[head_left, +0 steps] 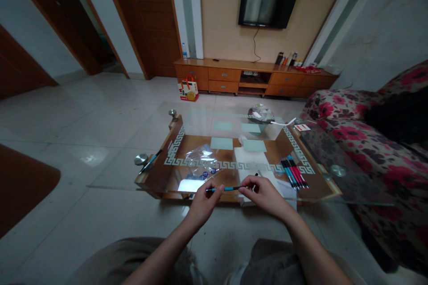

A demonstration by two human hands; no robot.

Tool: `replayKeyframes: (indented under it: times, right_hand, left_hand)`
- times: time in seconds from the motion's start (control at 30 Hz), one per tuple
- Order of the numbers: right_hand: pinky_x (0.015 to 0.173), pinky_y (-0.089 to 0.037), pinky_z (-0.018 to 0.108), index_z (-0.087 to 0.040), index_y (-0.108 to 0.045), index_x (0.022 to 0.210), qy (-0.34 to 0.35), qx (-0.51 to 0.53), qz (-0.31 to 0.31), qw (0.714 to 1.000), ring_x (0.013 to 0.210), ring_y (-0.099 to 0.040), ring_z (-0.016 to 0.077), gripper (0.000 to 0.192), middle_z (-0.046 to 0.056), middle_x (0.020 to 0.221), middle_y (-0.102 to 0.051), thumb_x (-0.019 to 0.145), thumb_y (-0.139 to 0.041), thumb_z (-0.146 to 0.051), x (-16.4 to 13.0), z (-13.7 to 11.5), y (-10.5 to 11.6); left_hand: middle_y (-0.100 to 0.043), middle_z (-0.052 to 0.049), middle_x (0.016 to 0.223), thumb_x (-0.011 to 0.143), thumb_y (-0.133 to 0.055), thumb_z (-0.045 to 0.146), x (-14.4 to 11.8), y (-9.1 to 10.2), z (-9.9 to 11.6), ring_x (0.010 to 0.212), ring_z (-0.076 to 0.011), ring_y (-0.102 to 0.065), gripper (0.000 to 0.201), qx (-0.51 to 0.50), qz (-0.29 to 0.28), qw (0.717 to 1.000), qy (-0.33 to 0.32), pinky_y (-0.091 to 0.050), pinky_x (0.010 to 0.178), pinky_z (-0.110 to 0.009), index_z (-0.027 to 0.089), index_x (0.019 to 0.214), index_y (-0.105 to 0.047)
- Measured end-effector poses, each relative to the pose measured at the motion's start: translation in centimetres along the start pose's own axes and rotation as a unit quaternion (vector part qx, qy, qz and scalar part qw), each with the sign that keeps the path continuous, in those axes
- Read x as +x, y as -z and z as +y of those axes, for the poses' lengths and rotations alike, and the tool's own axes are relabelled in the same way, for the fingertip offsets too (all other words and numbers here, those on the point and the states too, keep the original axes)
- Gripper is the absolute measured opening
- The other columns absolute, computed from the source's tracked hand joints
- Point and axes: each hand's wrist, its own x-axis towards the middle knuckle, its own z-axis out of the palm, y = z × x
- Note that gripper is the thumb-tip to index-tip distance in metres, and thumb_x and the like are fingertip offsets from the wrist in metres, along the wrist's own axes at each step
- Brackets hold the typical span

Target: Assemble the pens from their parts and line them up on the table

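I see both hands pinched on one blue pen [228, 188] above near surface [321, 182] edge: left hand [203, 202] on left end, right hand [264, 193] on right. Finished-looking pens [294, 172] lie in row at right; one pen [150, 161] apart, far left.

Bare forearms, no sleeves in view; trousers look greyish-brown in dim light
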Motion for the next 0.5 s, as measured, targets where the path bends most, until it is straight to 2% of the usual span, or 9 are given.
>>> replayKeyframes:
  times: [0.23,0.37,0.5]
  right_hand:
    - [0.059,-0.038,0.024,-0.019,-0.071,0.086,-0.002,0.001,-0.001,1.0,0.067,-0.056,0.0138,0.018,0.001,0.077,-0.069,0.087,-0.063,-0.036,0.0,0.0,0.0]
    - [0.06,-0.04,0.023,-0.019,-0.069,0.088,-0.005,0.015,0.008,1.0,0.068,-0.056,0.0133,0.018,0.001,0.079,-0.068,0.086,-0.064,-0.036,0.1,0.2,0.0]
    - [0.059,-0.04,0.023,-0.019,-0.069,0.089,-0.011,0.018,0.011,1.0,0.066,-0.055,0.0126,0.02,0.001,0.079,-0.068,0.086,-0.064,-0.038,0.1,0.3,0.1]
  left_hand:
    - [-0.054,0.003,0.06,0.092,-0.055,0.045,-0.3,-0.1,0.6,0.059,-0.011,-0.05,0.035,-0.008,-0.016,1.0,-0.026,-0.04,0.063,-0.022,0.018,0.071,-0.049]
    - [-0.058,0.003,0.064,0.085,-0.064,0.046,0.0,-0.1,0.0,0.059,-0.0111,-0.053,0.031,-0.036,0.004,0.999,-0.006,-0.041,0.059,-0.021,0.018,0.079,-0.051]
    - [-0.061,0.002,0.066,0.08,-0.072,0.043,0.2,0.2,-0.4,0.062,-0.0126,-0.058,0.029,-0.017,0.026,0.999,-0.006,-0.044,0.059,-0.021,0.017,0.081,-0.059]
